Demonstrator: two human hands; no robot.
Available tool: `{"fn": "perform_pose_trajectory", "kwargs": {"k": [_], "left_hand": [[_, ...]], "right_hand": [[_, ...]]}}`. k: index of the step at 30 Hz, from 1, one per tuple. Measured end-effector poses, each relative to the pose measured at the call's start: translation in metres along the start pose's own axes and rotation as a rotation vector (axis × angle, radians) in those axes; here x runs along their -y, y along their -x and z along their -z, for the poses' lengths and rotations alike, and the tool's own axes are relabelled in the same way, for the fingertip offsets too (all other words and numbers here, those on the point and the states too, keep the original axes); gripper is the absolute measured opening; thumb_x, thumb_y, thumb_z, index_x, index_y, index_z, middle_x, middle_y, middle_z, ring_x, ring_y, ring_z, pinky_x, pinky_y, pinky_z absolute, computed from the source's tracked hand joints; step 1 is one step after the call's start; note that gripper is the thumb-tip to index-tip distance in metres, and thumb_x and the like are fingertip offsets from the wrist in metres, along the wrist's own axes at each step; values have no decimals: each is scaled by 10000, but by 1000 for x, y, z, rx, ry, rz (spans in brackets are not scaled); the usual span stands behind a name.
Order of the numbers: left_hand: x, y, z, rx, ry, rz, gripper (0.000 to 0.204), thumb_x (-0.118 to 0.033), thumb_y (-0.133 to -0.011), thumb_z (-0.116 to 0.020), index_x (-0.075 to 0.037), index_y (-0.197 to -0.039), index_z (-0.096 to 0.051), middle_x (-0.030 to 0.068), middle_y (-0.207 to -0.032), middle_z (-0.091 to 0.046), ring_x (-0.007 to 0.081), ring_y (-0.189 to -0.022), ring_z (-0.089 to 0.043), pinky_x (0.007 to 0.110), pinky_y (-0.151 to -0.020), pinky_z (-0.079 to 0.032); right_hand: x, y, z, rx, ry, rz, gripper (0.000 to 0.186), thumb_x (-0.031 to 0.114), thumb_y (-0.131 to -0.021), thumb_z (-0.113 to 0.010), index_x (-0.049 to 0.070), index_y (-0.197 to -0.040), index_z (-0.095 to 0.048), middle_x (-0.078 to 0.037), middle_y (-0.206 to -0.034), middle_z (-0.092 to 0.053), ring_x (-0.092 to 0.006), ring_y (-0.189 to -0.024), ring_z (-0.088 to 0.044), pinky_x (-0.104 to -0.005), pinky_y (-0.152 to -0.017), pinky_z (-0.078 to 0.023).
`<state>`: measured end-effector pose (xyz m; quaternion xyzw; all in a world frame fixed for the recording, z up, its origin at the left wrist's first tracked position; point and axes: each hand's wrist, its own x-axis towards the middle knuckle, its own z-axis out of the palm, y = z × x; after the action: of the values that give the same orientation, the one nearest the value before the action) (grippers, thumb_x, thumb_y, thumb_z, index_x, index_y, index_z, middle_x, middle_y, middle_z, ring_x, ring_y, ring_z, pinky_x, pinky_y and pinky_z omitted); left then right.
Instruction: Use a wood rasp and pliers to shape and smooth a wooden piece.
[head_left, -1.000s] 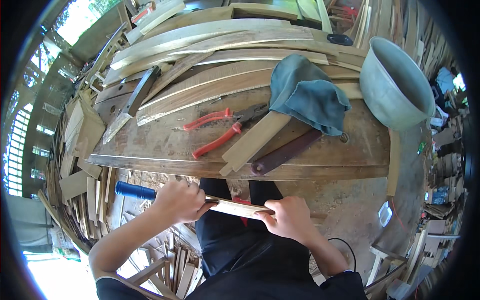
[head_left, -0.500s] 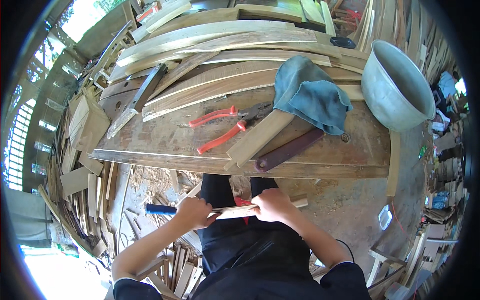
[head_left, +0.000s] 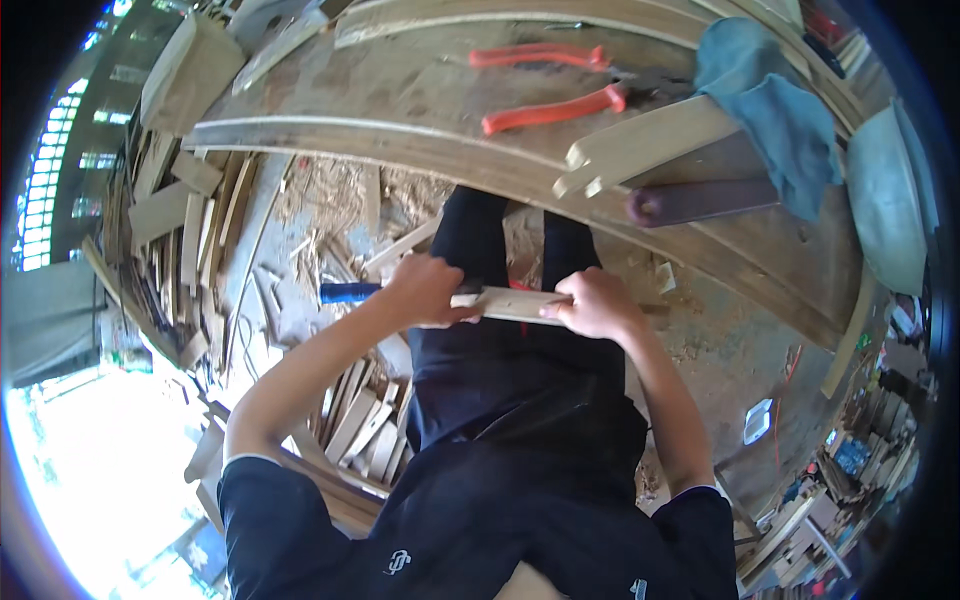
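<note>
My left hand [head_left: 423,290] is closed around a tool with a blue handle [head_left: 350,292]. The handle sticks out to the left of my fist, and a bit of dark shaft shows on the other side; its working end is hidden. A pale wooden strip [head_left: 518,304] spans the gap between my hands, above my dark-clothed lap. The left thumb rests at the strip's near end. My right hand [head_left: 598,303] grips the strip from the other side, with the thumb lying along it.
On the wooden bench [head_left: 400,150] ahead lie red-handled pliers [head_left: 550,110], wood pieces [head_left: 650,140], a dark purple handle [head_left: 705,200] and a blue-grey cloth [head_left: 765,100]. A metal pot [head_left: 885,200] stands at its right. Shavings [head_left: 345,205] and offcuts [head_left: 365,425] cover the floor at left.
The view has tilted down and shifted, so bench and hands sit differently in it. Both hands keep their hold, and the strip's broad face now shows more between them.
</note>
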<state>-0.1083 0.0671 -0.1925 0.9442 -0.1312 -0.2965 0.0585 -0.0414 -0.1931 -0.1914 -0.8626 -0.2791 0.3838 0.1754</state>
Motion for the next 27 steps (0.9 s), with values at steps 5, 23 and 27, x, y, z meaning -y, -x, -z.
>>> {"fn": "perform_pose_trajectory", "kwargs": {"k": [5,23,27], "left_hand": [[9,1,-11,2,39,-79,662,-713,-700,-669,-52,-732,-679,169,-625,-631,379,-672,-657,465,-646,-520],[-5,31,-43,-269,137,123,493,-568,-763,-703,-86,-841,-631,133,-626,-628,359,-636,-650,453,-582,-510],[-9,42,-41,-431,389,162,441,-468,-790,-730,-57,-761,-573,121,-601,-595,333,-639,-647,417,-581,-485]], "right_hand": [[3,-9,0,125,-82,-43,357,442,-820,-685,90,-832,-741,-135,-677,-676,-308,-691,-678,-415,-668,-520],[-10,-11,-8,227,-269,-58,381,417,-878,-668,59,-749,-678,-53,-547,-632,-145,-457,-611,-305,-492,-471],[-14,-7,-15,125,-233,30,391,419,-873,-675,58,-724,-662,-77,-561,-629,-179,-489,-624,-326,-520,-483]]}}
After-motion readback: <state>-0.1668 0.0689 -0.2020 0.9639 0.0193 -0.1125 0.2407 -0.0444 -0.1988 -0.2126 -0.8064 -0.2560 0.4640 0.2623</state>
